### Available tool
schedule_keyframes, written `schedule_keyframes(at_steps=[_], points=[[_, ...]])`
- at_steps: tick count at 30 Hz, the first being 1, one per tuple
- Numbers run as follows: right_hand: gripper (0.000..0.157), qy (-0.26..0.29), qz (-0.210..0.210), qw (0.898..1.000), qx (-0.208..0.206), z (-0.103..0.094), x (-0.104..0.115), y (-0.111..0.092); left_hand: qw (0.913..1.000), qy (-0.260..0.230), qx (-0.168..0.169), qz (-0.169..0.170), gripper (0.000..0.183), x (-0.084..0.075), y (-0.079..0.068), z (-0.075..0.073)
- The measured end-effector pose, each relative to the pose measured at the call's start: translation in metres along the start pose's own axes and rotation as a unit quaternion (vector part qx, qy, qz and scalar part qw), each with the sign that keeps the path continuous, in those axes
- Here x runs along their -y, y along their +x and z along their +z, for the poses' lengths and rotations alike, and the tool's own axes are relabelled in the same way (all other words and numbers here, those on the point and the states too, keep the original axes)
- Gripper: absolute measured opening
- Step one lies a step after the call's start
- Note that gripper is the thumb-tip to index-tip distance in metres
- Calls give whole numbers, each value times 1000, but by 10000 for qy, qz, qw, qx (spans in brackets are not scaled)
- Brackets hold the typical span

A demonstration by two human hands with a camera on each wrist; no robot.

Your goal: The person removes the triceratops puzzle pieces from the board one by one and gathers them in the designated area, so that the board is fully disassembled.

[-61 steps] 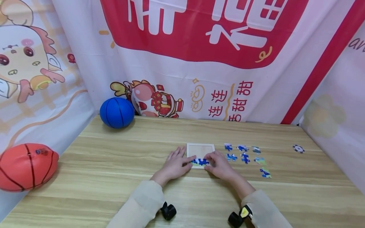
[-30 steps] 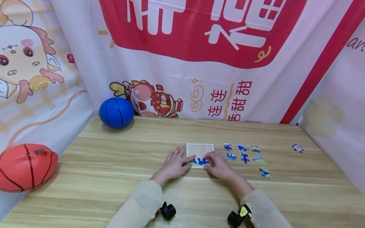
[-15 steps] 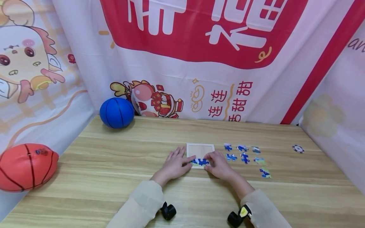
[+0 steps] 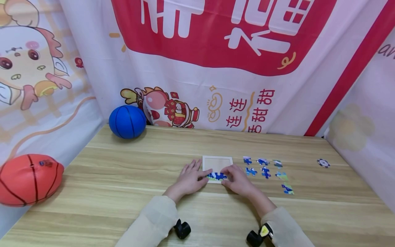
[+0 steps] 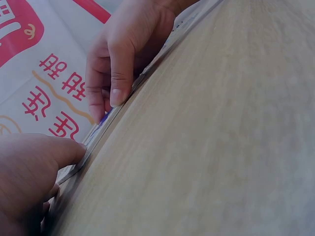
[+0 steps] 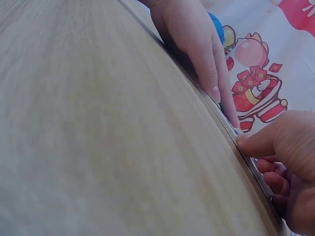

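A small white-rimmed puzzle frame [image 4: 217, 157] lies on the table, with blue and green jigsaw pieces [image 4: 217, 176] along its near side. My left hand [image 4: 189, 180] rests at the frame's left side, fingers extended, its index finger reaching over the rim onto the pieces. My right hand [image 4: 238, 180] is at the near right corner, its thumb and bent index finger pinching a puzzle piece, mostly hidden under the fingers. The left wrist view shows a bit of blue jigsaw piece [image 5: 104, 118] right at the right hand's fingertips. In the right wrist view, the right thumb [image 6: 253, 140] lies along the frame's edge.
Several loose jigsaw pieces [image 4: 265, 172] lie to the right of the frame. Farther right is a round poker chip [image 4: 323, 163]. A blue ball [image 4: 127, 121] sits at the back left, and a red ball [image 4: 31, 180] at the left edge. Printed cloth [image 4: 172, 75] hangs behind the table.
Both hands keep their places at the puzzle frame, and the pieces lie as before. Only the head view has shifted slightly.
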State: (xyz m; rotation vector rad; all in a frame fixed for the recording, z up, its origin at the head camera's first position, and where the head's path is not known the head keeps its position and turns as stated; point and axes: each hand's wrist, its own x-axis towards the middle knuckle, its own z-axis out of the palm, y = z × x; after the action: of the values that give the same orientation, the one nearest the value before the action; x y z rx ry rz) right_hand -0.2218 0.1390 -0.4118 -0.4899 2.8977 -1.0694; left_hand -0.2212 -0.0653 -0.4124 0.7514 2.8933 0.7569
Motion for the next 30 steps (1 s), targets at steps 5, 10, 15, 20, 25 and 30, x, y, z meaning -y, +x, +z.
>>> schedule_keyframes(at_steps=[5, 10, 15, 20, 25, 30], points=[[25, -93, -5, 9999, 41, 0, 1, 1, 10000, 5, -7, 1, 38, 1, 1, 0], [24, -125, 4, 9999, 54, 0, 2, 2, 10000, -6, -13, -7, 38, 2, 1, 0], [24, -5, 61, 10000, 35, 0, 1, 3, 10000, -1, 10, -42, 38, 1, 1, -1], [19, 113, 210, 9997, -30, 2, 1, 3, 10000, 10, 39, -40, 38, 1, 1, 0], [15, -41, 163, 9997, -164, 5, 2, 3, 10000, 4, 44, -18, 38, 1, 1, 0], [15, -218, 176, 9994, -208, 6, 5, 3, 10000, -17, 33, -41, 38, 1, 0, 0]])
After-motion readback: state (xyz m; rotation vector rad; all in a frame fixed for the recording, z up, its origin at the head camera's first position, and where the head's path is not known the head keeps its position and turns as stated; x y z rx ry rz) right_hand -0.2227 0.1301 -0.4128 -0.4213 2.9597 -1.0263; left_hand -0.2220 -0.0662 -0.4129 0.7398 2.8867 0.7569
